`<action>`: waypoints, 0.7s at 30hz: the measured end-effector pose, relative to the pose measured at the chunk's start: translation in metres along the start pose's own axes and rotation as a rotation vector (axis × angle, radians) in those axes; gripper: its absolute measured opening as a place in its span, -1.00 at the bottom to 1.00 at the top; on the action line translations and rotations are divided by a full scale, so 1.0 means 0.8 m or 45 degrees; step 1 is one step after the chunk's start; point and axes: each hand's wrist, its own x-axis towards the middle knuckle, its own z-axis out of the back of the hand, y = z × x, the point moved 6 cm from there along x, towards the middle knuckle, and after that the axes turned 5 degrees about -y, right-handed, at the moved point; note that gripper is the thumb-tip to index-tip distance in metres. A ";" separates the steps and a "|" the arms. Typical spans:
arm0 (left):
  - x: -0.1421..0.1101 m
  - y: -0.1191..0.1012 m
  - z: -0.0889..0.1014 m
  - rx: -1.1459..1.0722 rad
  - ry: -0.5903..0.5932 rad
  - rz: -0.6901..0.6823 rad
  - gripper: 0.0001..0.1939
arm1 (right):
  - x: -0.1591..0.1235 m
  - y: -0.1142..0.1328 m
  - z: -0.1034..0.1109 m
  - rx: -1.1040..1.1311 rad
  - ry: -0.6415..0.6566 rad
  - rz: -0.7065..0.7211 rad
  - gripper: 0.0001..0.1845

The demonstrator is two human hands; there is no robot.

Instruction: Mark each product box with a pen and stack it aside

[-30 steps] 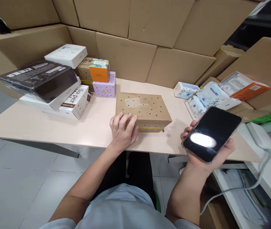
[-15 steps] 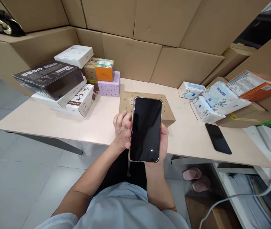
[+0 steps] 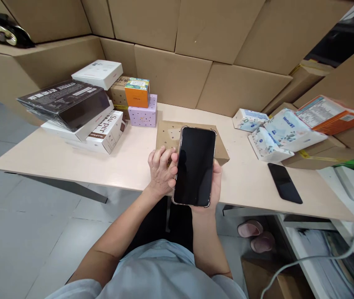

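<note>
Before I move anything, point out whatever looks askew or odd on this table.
The black box lies askew at left, seeming to jut past the white box beneath. At right, the orange box sits slanted beside the tissue packs. No spill shows.

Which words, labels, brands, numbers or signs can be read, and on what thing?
"Su-per": white box at the left; its brown strip is blurred.
"Manhua", seemingly: upper tissue pack at the right.
Too small or blurred: all other print, as on the black box, small orange box and orange-and-white box.
None: phone held in the right hand.
</note>
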 end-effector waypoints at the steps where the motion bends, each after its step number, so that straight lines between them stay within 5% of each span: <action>1: 0.002 -0.002 0.003 -0.027 -0.032 -0.014 -0.55 | 0.001 0.000 0.000 0.004 0.009 0.003 -0.38; 14: 0.017 -0.010 0.016 -0.092 -0.184 -0.054 -0.50 | 0.004 0.001 0.006 0.003 -0.048 0.007 -0.34; 21: 0.021 -0.014 0.019 -0.017 -0.056 -0.038 -0.54 | -0.020 0.029 0.018 -0.057 -0.114 0.082 -0.32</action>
